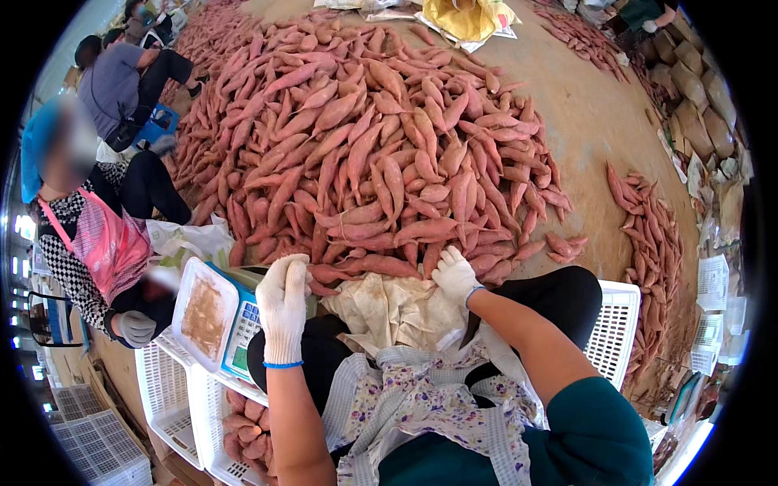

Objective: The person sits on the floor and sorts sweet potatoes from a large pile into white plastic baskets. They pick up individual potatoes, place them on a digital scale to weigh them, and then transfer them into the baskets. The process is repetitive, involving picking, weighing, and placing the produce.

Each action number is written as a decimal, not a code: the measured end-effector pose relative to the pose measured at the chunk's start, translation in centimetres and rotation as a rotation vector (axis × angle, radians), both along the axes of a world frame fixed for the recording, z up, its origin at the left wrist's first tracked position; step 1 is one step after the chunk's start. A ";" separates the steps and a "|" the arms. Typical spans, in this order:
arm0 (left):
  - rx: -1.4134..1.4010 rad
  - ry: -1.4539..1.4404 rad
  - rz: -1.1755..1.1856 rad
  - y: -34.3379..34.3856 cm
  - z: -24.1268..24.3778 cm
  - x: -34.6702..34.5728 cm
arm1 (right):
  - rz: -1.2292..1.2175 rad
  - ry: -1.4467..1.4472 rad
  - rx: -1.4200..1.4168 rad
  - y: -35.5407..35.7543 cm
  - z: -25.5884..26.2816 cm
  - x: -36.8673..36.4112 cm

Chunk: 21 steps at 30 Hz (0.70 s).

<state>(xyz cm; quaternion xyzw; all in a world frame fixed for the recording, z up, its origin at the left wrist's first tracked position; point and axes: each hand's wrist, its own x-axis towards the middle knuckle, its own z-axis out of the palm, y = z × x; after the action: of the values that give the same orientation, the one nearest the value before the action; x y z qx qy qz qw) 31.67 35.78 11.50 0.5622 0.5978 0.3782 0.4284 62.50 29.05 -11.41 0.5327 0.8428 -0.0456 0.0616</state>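
Observation:
A large pile of red-skinned sweet potatoes [364, 140] lies before me. My left hand [284, 297], in a white knit glove with a blue cuff edge, is raised at the pile's near edge, beside a sweet potato; whether it grips that one I cannot tell. My right hand [454, 276], gloved alike, rests its fingers against a sweet potato [432, 258] at the near edge; its grip is unclear. Between my hands a crumpled pale cloth or sack [395, 307] lies over my lap. A digital scale [242, 340] with a soil-dusted white tray [205, 316] stands left of my left hand.
White plastic crates [164, 395] stand at lower left, one holding sweet potatoes [246, 428]; another crate [615, 331] is at my right. A co-worker in a pink apron [115, 237] sits at left, others behind. A narrower sweet potato pile [653, 267] lies at right.

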 end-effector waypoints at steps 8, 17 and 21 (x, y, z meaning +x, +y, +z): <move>0.019 -0.003 -0.082 0.6 -1.5 1.6 | -0.404 0.117 0.217 1.8 4.7 5.1; 0.137 0.168 -0.313 -1.1 -1.8 3.1 | -0.531 0.840 0.152 3.6 22.8 5.7; 0.262 0.290 -0.510 -2.8 -1.9 7.2 | -0.521 1.344 -0.108 3.6 24.9 3.6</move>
<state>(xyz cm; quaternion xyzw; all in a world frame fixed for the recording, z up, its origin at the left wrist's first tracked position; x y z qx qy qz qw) 38.89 33.02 9.63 0.7925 0.4385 0.2483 0.3435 66.12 32.66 13.53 0.5693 0.5407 -0.4181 -0.4569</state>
